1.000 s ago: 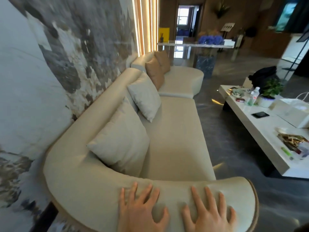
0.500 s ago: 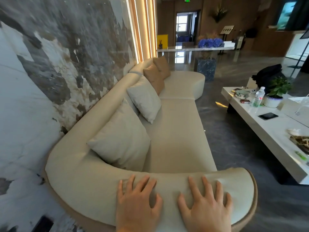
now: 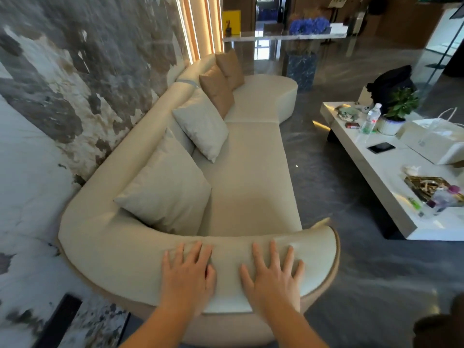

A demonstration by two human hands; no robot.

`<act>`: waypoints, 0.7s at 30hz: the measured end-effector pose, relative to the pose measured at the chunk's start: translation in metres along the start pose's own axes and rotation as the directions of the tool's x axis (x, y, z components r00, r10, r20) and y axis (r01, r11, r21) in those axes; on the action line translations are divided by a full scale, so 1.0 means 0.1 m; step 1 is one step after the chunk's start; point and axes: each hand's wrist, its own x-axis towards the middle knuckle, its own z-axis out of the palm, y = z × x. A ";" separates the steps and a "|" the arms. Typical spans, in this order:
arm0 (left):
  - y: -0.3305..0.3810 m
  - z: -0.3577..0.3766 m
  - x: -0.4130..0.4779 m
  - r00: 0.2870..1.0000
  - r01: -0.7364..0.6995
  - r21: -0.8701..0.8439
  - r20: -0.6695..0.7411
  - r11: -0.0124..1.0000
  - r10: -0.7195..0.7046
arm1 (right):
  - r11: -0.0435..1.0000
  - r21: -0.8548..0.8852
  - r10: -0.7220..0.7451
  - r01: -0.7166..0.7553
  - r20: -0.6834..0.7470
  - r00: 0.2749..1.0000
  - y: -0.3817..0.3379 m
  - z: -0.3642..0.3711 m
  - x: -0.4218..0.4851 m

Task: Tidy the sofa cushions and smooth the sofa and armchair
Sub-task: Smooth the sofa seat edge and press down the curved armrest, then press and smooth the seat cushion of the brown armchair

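STEP: smoothing sofa (image 3: 246, 177) armrest (image 3: 125, 252) | HANDS: left hand (image 3: 187, 277), right hand (image 3: 272, 278) flat, fingers spread, grasping nothing | TIP: sweep outward, even pressure, palms low

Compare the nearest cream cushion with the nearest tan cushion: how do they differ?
The cream cushion is pale, the tan cushion brown. The cream one looks bigger, though it is also closer. It sits at the sofa's near corner; the tan one sits far along the backrest, partly behind another cream cushion. Both are square and lean on the backrest.

Lobby lounge: curved sofa (image 3: 246, 177), marble wall (image 3: 75, 71), reception counter (image 3: 283, 36).
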 end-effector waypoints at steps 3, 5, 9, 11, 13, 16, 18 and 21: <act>0.06 -0.34 0.05 0.934 -0.007 0.049 0.358 0.999 -0.011 | 0.997 -0.032 -0.055 0.064 0.221 0.974 0.16 -0.37 -0.05; 0.12 -0.61 0.00 0.860 -0.014 0.011 0.510 1.000 0.007 | 0.997 -0.036 -0.054 0.073 0.373 0.926 0.19 -0.69 -0.20; 0.27 -1.06 -0.64 0.706 -0.244 -0.051 0.675 0.968 0.213 | 0.999 -0.022 -0.022 0.037 0.470 0.883 0.19 -1.10 -1.02; 0.30 -1.23 -1.09 0.692 -0.372 -0.077 0.641 0.925 0.332 | 1.000 0.009 0.010 -0.015 0.440 0.898 0.32 -1.19 -1.65; 0.33 -1.45 -1.67 0.676 -0.483 -0.065 0.606 0.873 0.419 | 0.997 -0.025 0.073 -0.069 0.448 0.891 0.48 -1.27 -2.37; 0.50 -1.80 -2.50 0.610 -0.609 -0.041 0.614 0.792 0.501 | 0.977 -0.049 0.208 -0.206 0.414 0.886 0.68 -1.37 -3.44; 0.69 -2.04 -3.00 0.577 -0.620 -0.097 0.616 0.779 0.536 | 0.962 -0.037 0.262 -0.270 0.400 0.878 0.78 -1.43 -4.12; 1.05 -2.29 -3.65 0.525 -0.659 -0.185 0.581 0.729 0.622 | 0.931 -0.008 0.346 -0.365 0.337 0.876 1.04 -1.54 -5.01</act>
